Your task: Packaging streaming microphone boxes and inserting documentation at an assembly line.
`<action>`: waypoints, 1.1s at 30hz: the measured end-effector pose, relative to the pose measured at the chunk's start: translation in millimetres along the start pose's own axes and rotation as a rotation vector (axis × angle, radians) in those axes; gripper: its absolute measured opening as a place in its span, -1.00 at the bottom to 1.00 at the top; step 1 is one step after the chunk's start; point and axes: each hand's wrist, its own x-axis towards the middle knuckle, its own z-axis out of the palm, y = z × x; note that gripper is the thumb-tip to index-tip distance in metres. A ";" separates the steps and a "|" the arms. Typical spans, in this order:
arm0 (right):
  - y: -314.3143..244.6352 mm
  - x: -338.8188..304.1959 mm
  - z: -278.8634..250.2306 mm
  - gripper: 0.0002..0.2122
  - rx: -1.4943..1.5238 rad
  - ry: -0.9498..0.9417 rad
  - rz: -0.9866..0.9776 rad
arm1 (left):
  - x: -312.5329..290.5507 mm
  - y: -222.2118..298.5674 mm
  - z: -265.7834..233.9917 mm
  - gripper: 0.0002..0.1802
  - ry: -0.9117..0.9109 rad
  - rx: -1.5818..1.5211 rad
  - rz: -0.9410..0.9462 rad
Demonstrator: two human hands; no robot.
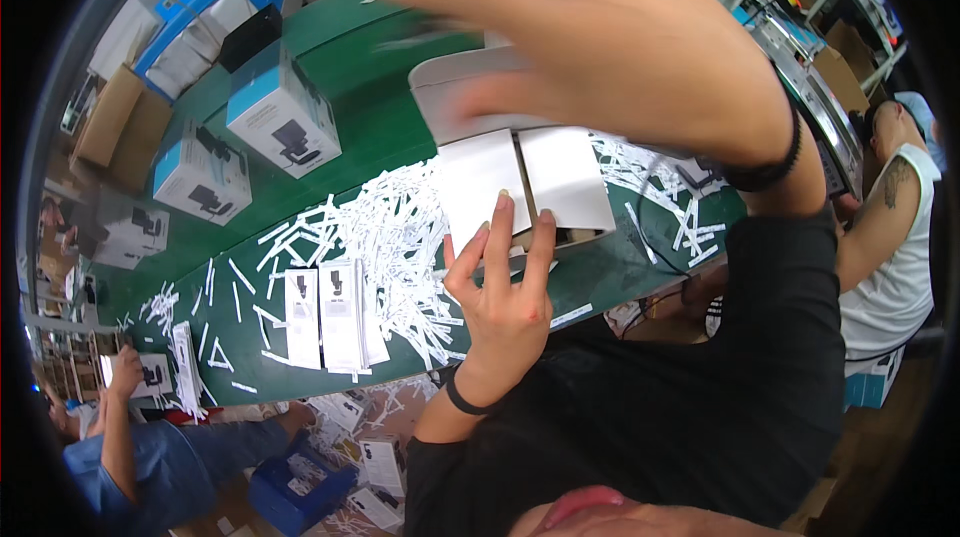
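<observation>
A green flat-topped table [380,107] bears a broad heap of loose white paper strips [400,227], at eight o'clock from an open white cardboard box [480,177]. Blue-and-white printed cardboard cartons [290,122] stand between nine and ten o'clock of that box. At twelve, the blurred right hand [560,47] has thumb and fingers apart; whether it touches the raised lid cannot be told. At six, the left hand [505,322] lays loosely spread fingers on the box's flaps.
</observation>
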 end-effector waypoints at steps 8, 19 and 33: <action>0.8 -37.0 3.9 -0.84 -0.157 -0.187 0.141 | -46.8 -109.9 -53.9 -0.69 0.479 -0.220 -0.207; 3.0 -48.0 -2.8 -0.78 -0.190 -0.216 0.162 | 2.3 -117.4 -107.1 -0.25 -0.102 0.351 -0.099; -7.5 -95.5 -25.5 -0.47 0.441 -0.463 0.034 | 30.0 -45.3 -14.4 -0.25 -0.028 -0.518 0.112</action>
